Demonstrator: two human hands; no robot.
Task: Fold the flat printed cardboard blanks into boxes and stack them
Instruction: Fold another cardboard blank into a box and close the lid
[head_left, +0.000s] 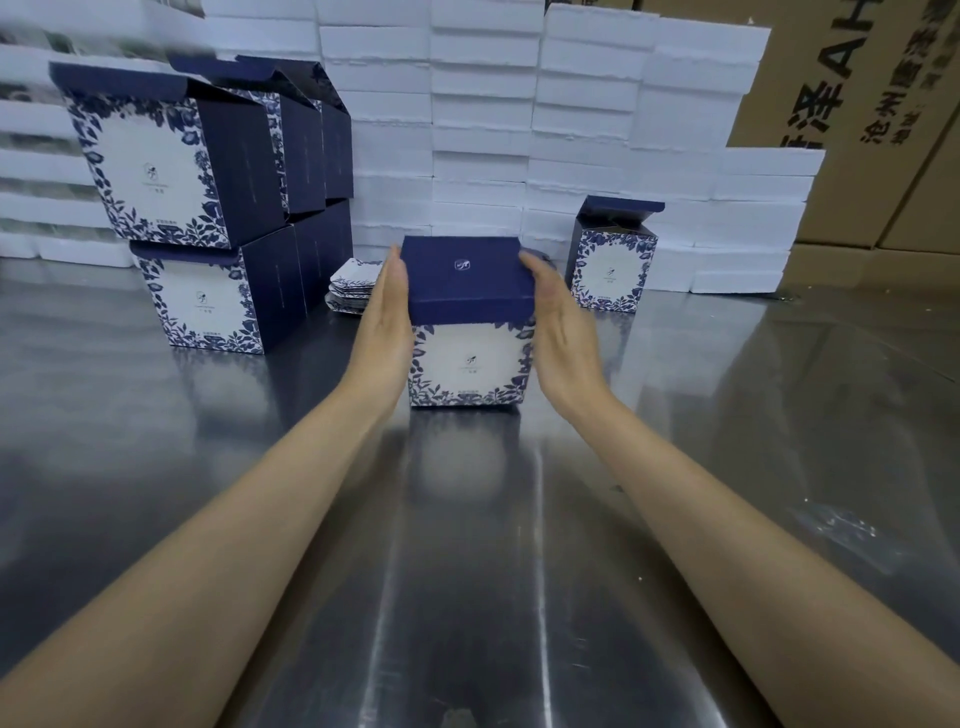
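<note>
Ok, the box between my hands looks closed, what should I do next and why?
Probably lift the box and carry it left to the stack of finished boxes. Its blue lid is down, the left hand and right hand press its sides, and it stands apart from the stack.

Box (470, 322): navy lid, blue-wht floral

So the blue-and-white floral cardboard box (467, 364) is sitting mid-table on the shiny steel table (156, 467), with the left hand (387, 317) and right hand (558, 332) touching its two sides. A two-high stack of folded floral boxes (208, 218) is standing to the left, a pile of flat printed blanks (353, 286) is lying just behind the left hand, a single open-lidded floral box (613, 265) is standing to the right, and white foam slabs (483, 130) are walling off the back.
</note>
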